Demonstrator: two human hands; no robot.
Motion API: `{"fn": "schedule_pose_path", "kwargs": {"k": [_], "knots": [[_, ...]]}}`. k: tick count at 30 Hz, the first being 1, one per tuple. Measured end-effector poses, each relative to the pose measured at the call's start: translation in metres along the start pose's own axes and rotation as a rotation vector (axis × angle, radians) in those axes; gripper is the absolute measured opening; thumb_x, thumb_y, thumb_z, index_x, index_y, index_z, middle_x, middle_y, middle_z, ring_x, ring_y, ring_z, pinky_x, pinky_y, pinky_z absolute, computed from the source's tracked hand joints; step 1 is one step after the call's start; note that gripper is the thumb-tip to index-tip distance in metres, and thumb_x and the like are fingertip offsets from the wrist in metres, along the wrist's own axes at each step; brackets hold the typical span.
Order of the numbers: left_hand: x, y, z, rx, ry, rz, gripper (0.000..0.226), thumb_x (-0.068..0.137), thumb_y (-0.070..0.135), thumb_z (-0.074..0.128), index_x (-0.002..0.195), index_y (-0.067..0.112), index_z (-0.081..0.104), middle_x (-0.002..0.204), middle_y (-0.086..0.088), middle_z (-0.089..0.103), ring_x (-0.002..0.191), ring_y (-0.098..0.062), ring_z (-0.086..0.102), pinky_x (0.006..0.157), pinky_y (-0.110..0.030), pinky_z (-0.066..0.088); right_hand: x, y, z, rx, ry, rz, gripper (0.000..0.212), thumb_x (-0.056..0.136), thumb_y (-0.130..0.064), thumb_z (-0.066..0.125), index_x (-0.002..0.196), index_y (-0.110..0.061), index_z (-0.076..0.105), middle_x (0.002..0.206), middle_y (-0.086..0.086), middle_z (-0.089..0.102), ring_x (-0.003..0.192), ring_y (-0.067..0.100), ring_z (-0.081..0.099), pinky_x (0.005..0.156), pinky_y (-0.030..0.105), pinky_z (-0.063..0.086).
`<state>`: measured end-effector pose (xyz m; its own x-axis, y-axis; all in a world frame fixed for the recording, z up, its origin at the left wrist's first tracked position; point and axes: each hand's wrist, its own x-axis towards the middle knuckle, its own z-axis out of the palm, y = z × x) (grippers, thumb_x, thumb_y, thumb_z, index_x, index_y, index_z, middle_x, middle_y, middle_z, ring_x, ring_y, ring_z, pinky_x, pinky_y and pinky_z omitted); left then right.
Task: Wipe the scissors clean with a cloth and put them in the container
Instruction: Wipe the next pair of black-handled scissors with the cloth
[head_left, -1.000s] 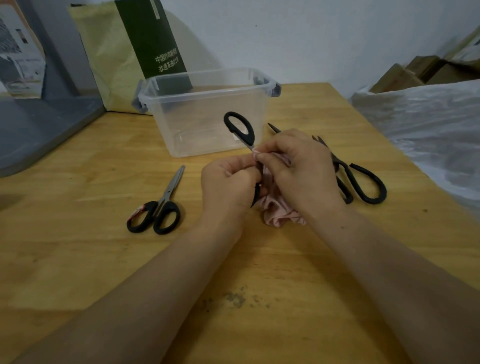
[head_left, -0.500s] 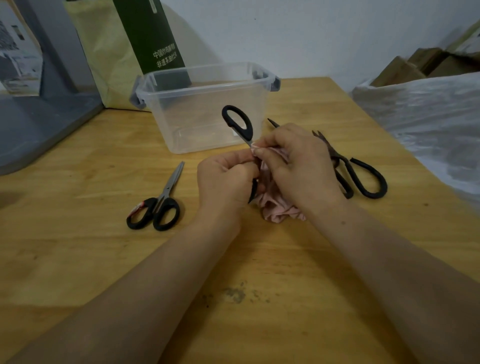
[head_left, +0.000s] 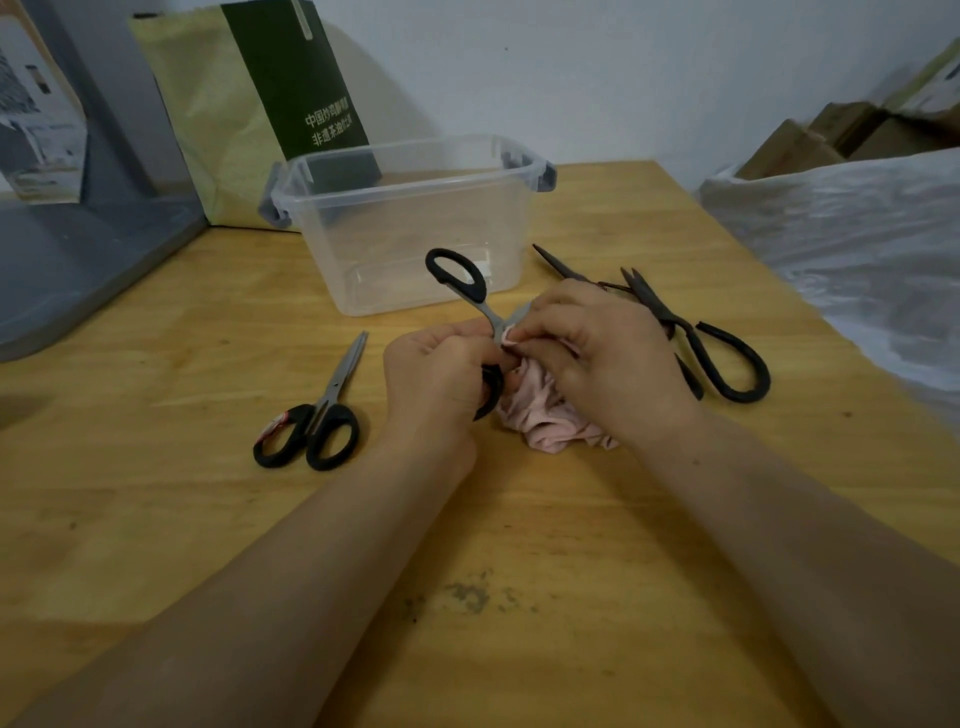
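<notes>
Our left hand (head_left: 436, 374) grips the scissors (head_left: 457, 275) by one handle loop; our right hand (head_left: 597, 358) pinches the soft cloth (head_left: 545, 421) round their stiff, sharp blade. We judge the handles the safest hold.

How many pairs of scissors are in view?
4, it seems: held scissors in the left hand; left scissors on the table; right scissors beside the right hand, which pinches the cloth; a fourth blade beyond it, the rest hidden.

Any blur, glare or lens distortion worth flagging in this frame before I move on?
Head view: wide-angle stretch enlarges the forearms; the left hand, right hand, black-handled scissors and crumpled pink cloth look slightly soft; light is even, shadows faint; the clear plastic container shows mild sheen, no glare.
</notes>
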<state>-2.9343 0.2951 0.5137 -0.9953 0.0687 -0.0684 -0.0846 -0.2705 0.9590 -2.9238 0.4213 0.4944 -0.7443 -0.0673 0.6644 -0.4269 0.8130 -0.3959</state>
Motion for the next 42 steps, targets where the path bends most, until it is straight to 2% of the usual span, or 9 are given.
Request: {"fn": "schedule_pose_path", "kwargs": {"k": [5, 7, 10, 16, 22, 30, 34, 37, 42], "knots": [[0.000, 0.001, 0.002, -0.017, -0.021, 0.015, 0.050, 0.075, -0.020, 0.050, 0.042, 0.013, 0.068, 0.056, -0.007, 0.068, 0.059, -0.021, 0.067, 0.045, -0.021, 0.050, 0.001, 0.013, -0.009, -0.089, -0.013, 0.196, 0.013, 0.087, -0.012, 0.064, 0.095, -0.013, 0.074, 0.098, 0.003, 0.066, 0.095, 0.021, 0.060, 0.085, 0.040, 0.047], [0.001, 0.000, 0.002, 0.002, -0.013, 0.032, 0.047, 0.074, -0.018, 0.053, 0.044, 0.015, 0.068, 0.058, -0.008, 0.068, 0.058, -0.021, 0.065, 0.046, -0.022, 0.050, 0.004, 0.008, -0.010, 0.009, 0.143, 0.182, 0.010, 0.085, -0.015, 0.067, 0.092, -0.013, 0.074, 0.094, 0.001, 0.066, 0.090, 0.015, 0.060, 0.083, 0.029, 0.048], [-0.001, 0.000, 0.002, 0.057, -0.031, 0.050, 0.044, 0.073, -0.016, 0.053, 0.050, 0.017, 0.072, 0.060, -0.012, 0.063, 0.058, -0.022, 0.054, 0.048, -0.021, 0.044, 0.006, -0.002, -0.001, 0.073, 0.086, 0.067, 0.012, 0.083, -0.016, 0.068, 0.091, -0.013, 0.075, 0.092, -0.003, 0.064, 0.086, 0.007, 0.058, 0.079, 0.015, 0.045], [0.004, 0.002, -0.003, 0.045, 0.011, 0.048, 0.043, 0.074, -0.018, 0.054, 0.049, 0.014, 0.069, 0.060, -0.006, 0.070, 0.065, -0.023, 0.067, 0.046, -0.020, 0.050, 0.001, 0.011, -0.006, 0.053, -0.097, 0.105, 0.010, 0.081, -0.009, 0.070, 0.089, -0.010, 0.076, 0.091, 0.002, 0.068, 0.087, 0.017, 0.063, 0.082, 0.037, 0.051], [-0.002, -0.002, 0.002, 0.132, -0.108, 0.114, 0.036, 0.079, -0.016, 0.054, 0.066, 0.013, 0.071, 0.058, -0.005, 0.068, 0.052, -0.016, 0.061, 0.047, -0.020, 0.049, 0.009, -0.001, -0.007, 0.213, 0.200, 0.141, 0.012, 0.081, -0.015, 0.072, 0.092, -0.012, 0.076, 0.090, 0.000, 0.069, 0.086, 0.010, 0.063, 0.079, 0.016, 0.048], [-0.007, -0.006, 0.004, 0.117, -0.087, 0.115, 0.041, 0.082, -0.015, 0.055, 0.059, 0.016, 0.070, 0.052, -0.001, 0.066, 0.045, -0.010, 0.061, 0.044, -0.019, 0.050, 0.012, -0.001, -0.004, 0.105, 0.024, 0.054, 0.011, 0.084, -0.013, 0.066, 0.091, -0.009, 0.074, 0.093, 0.002, 0.066, 0.090, 0.015, 0.061, 0.083, 0.026, 0.048], [-0.007, -0.006, 0.006, 0.103, -0.077, 0.077, 0.042, 0.079, -0.017, 0.054, 0.056, 0.014, 0.069, 0.047, 0.000, 0.062, 0.041, -0.009, 0.057, 0.042, -0.016, 0.047, 0.012, 0.003, -0.012, 0.054, -0.088, 0.072, 0.012, 0.088, -0.011, 0.063, 0.094, -0.010, 0.074, 0.095, -0.005, 0.060, 0.089, 0.007, 0.055, 0.079, 0.009, 0.038], [-0.005, -0.007, 0.005, 0.098, -0.068, 0.049, 0.044, 0.076, -0.019, 0.055, 0.049, 0.013, 0.068, 0.047, -0.002, 0.061, 0.042, -0.011, 0.056, 0.043, -0.017, 0.046, 0.012, 0.008, -0.018, -0.012, -0.167, 0.110, 0.014, 0.090, -0.012, 0.061, 0.097, -0.010, 0.073, 0.101, -0.001, 0.060, 0.096, 0.014, 0.055, 0.080, 0.021, 0.039], [-0.005, -0.004, 0.006, 0.112, -0.089, 0.031, 0.045, 0.076, -0.020, 0.054, 0.052, 0.016, 0.067, 0.050, -0.003, 0.064, 0.043, -0.012, 0.056, 0.041, -0.017, 0.046, 0.011, 0.005, -0.022, -0.043, -0.039, 0.167, 0.016, 0.092, -0.012, 0.057, 0.098, -0.009, 0.071, 0.103, 0.004, 0.059, 0.097, 0.017, 0.054, 0.081, 0.023, 0.038]]}}
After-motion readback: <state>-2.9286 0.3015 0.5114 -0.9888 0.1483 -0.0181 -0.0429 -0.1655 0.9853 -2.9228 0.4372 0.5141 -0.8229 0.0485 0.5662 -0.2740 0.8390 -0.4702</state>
